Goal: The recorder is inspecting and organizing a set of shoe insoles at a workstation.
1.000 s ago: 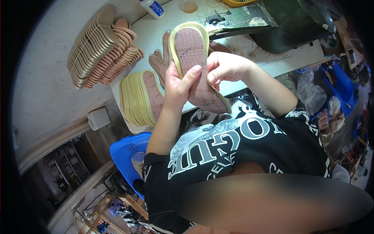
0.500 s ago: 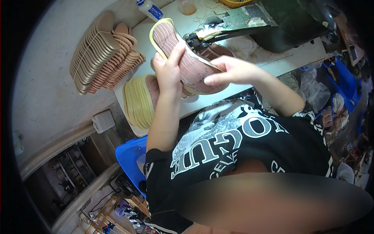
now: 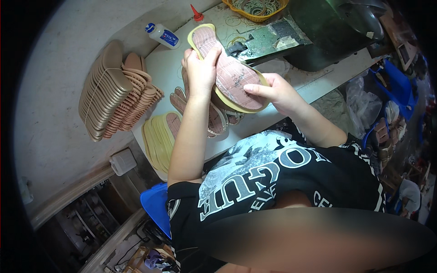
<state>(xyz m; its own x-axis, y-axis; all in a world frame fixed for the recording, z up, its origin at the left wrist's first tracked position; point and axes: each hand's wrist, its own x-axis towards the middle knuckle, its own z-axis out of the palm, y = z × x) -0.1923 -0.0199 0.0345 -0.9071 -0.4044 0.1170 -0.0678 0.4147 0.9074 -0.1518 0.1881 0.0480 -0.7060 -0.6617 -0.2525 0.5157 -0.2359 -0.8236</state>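
In front of me I hold a shoe insole (image 3: 233, 78) with a pinkish-brown lined face, a yellow rim and dark handwriting on it. My left hand (image 3: 201, 73) is wrapped round its narrow middle, thumb on the face. On the wide end, my right hand (image 3: 275, 93) grips the edge with the thumb on top and the fingers hidden beneath. Under the insole, several sandal soles with beaded-looking edges (image 3: 217, 122) lie on the white table (image 3: 157, 68). A row of yellow-edged insoles (image 3: 157, 141) stands left of my left forearm.
A green machine arm (image 3: 268, 42) reaches in just beyond the insole. Bundled gold and pinkish soles (image 3: 104, 93) stand by the left wall. Farther back are a white bottle (image 3: 163, 36), a red nozzle cap (image 3: 196, 13) and a yellow basket (image 3: 261, 17). A blue bin (image 3: 154, 207) sits below left.
The insole was bent into a curve and now lies nearly flat, its face turned up toward me. Both hands keep hold of it. The view has shifted, showing more of the basket.
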